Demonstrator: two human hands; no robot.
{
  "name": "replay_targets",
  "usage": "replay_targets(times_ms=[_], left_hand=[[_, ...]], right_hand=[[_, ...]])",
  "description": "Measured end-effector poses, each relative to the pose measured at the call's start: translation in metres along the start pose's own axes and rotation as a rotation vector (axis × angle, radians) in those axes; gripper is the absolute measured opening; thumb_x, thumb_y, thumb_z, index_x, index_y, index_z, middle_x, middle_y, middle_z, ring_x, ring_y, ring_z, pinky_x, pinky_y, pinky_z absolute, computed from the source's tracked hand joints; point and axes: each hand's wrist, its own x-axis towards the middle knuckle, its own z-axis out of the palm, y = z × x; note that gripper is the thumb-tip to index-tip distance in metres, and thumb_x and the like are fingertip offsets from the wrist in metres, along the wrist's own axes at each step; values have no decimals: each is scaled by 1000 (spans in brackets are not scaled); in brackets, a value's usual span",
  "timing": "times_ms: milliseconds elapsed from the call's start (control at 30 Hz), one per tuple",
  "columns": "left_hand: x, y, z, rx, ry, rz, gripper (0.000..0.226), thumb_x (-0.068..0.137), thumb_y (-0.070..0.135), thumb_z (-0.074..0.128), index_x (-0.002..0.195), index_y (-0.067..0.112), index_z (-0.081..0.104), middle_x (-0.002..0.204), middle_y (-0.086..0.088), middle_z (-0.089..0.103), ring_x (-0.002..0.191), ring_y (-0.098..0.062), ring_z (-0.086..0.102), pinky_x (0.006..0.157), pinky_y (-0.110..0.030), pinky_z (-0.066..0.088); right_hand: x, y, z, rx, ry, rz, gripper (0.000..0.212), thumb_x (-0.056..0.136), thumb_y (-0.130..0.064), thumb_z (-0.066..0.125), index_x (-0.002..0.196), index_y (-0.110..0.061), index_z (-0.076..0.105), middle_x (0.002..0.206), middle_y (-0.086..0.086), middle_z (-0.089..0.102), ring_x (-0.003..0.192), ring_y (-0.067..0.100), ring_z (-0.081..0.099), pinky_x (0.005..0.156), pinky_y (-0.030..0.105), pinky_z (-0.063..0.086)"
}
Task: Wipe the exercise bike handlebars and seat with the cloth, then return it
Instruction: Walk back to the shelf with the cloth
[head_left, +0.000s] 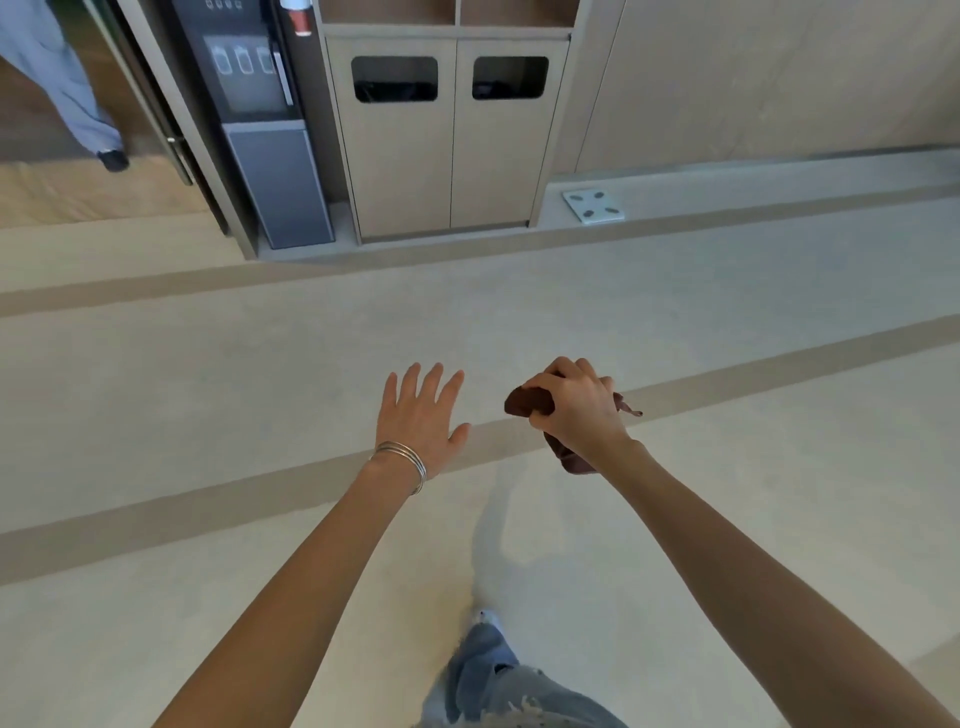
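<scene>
Cloth of a dark reddish brown (527, 402) is held bunched in the right hand (576, 410), whose fingers are curled round it above the floor (208, 364), well short of the floor's far edge. A folded wad is seen on the thumb side and a loose tail is left hanging below the wrist. The fabric is judged to be gathered this way so that it can be carried compactly and kept from trailing, not spread flat as it would be for wiping. The left hand (421, 415) is held apart from the right, with straight, splayed fingers and nothing in it, and thin bangles (402, 457) are worn at its wrist. It is judged to be kept free for balance or for a reach. No exercise bike, handlebar or seat is shown, so it cannot be told whether the cloth is being brought to the wiping or taken back afterwards. A denim leg (498, 680) and a pale shoe (488, 621) are seen at the floor's near edge, set forward as if in a stride. Along the far edge a cabinet (452, 156) with two dark openings is set against the wall, with a water dispenser (260, 130) just beside its left side and a low ledge (779, 182) running from its right. A white scale (592, 206) is laid near the ledge's left end. Another person's trouser leg (62, 88) is seen at the far left corner.
</scene>
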Motion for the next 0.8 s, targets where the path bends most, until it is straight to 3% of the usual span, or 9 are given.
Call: replay_targets(times_ms=[467, 800], left_hand=[[163, -12, 7, 33, -73, 44, 67, 94, 52, 32, 149, 27, 4, 159, -3, 9, 145, -29, 7, 117, -49, 6], [323, -69, -18, 38, -33, 131, 66, 94, 52, 31, 149, 26, 6, 159, -3, 11, 145, -31, 8, 117, -49, 7]], right_hand=[[148, 54, 17, 46, -74, 46, 35, 79, -24, 62, 114, -28, 63, 114, -2, 55, 106, 23, 45, 82, 39, 35], [306, 54, 2, 59, 18, 111, 35, 77, -22, 63, 112, -26, 65, 110, -1, 57, 104, 25, 46, 79, 38, 34]])
